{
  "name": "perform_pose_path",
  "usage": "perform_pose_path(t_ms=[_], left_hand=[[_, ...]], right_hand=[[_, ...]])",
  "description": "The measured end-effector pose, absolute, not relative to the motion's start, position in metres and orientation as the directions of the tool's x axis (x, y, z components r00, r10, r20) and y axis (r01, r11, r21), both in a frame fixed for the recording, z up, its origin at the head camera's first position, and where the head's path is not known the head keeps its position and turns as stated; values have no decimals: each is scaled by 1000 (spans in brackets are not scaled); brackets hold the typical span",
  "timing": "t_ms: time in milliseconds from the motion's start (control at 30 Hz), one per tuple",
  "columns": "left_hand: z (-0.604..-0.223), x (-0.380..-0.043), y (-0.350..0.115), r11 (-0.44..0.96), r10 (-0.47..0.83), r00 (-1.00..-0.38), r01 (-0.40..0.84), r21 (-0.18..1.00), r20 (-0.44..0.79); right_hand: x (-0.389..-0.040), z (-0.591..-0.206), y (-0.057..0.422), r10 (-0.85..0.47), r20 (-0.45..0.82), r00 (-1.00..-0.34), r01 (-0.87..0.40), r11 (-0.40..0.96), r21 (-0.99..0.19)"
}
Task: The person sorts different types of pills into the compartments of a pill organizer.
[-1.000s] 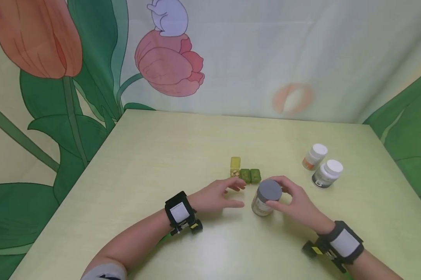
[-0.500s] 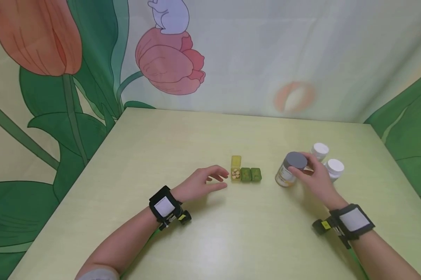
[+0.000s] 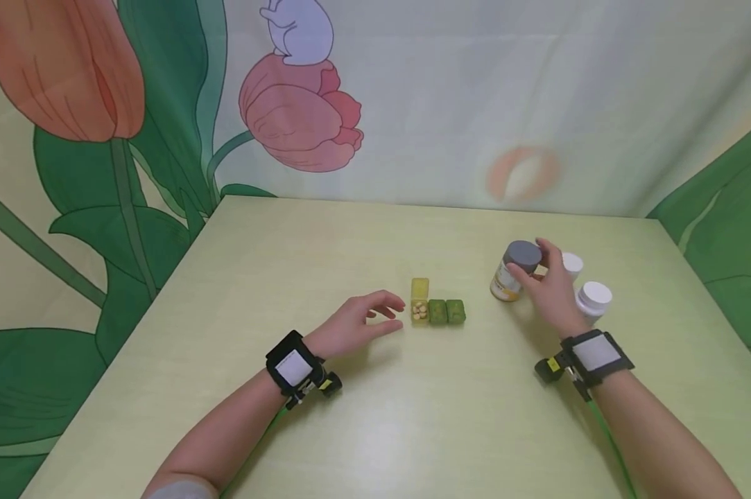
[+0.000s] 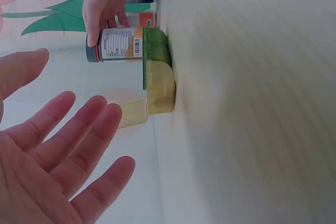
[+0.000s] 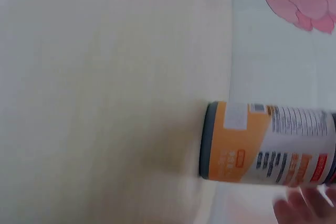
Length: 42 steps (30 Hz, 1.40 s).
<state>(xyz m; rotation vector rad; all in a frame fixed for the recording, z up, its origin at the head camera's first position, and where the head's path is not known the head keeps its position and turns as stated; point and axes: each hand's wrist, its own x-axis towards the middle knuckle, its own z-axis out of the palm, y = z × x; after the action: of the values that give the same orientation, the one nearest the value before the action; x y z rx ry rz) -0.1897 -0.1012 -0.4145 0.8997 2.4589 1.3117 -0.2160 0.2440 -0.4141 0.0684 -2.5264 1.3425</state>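
Observation:
My right hand grips a pill bottle by its grey lid, thumb on one side and fingers on the other. The bottle is upright, with an orange and white label plain in the right wrist view. Whether its base touches the table, I cannot tell. My left hand holds nothing, its fingers relaxed and spread a little left of a small pill box. The box's yellow compartment has its lid up and pale tablets inside. Two green compartments beside it are closed.
Two white-capped bottles stand at the right, partly hidden behind my right hand: a smaller one farther back and a larger one nearer. A printed curtain hangs behind the table.
My right hand has carried the grey-lidded bottle from in front of the pill box to the right and back. My left hand has drawn back leftward, then stayed still.

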Motion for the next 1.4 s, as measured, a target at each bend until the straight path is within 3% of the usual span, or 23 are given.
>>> perform_pose_path(t_ms=[100, 167, 233, 333, 433, 533, 700, 967, 1233, 1400], left_hand=[[-413, -197, -102, 432, 595, -797, 426, 795, 104], [-409, -206, -102, 446, 587, -801, 440, 779, 116], [-406, -216, -100, 463, 586, -801, 453, 761, 120], [-402, -235, -92, 495, 607, -788, 478, 725, 105], [-403, -250, -81, 551, 636, -770, 492, 674, 43], [-406, -261, -72, 602, 655, -755, 507, 617, -19], [-409, -263, -66, 610, 684, -728, 529, 590, -55], [-406, -237, -68, 599, 696, -718, 556, 576, -30], [-416, -213, -72, 598, 781, -625, 748, 289, 0], [-418, -205, -70, 575, 811, -585, 802, 161, 19]], right_hand=[[-209, -414, 231, 27, 512, -859, -380, 636, -672], [-206, -414, 220, -114, 641, -759, -524, 693, -496], [-205, -414, 209, -304, 650, -696, -631, 691, -352], [-204, -415, 194, -527, 451, -720, -675, 682, -282], [-205, -419, 183, -591, 213, -778, -628, 731, -266], [-208, -424, 176, -618, 101, -779, -624, 753, -208], [-211, -427, 169, -672, 79, -736, -676, 725, -130], [-212, -424, 164, -676, 81, -732, -680, 718, -151], [-214, -425, 163, -666, 74, -742, -668, 726, -162], [-214, -428, 164, -670, 69, -739, -671, 724, -162]])
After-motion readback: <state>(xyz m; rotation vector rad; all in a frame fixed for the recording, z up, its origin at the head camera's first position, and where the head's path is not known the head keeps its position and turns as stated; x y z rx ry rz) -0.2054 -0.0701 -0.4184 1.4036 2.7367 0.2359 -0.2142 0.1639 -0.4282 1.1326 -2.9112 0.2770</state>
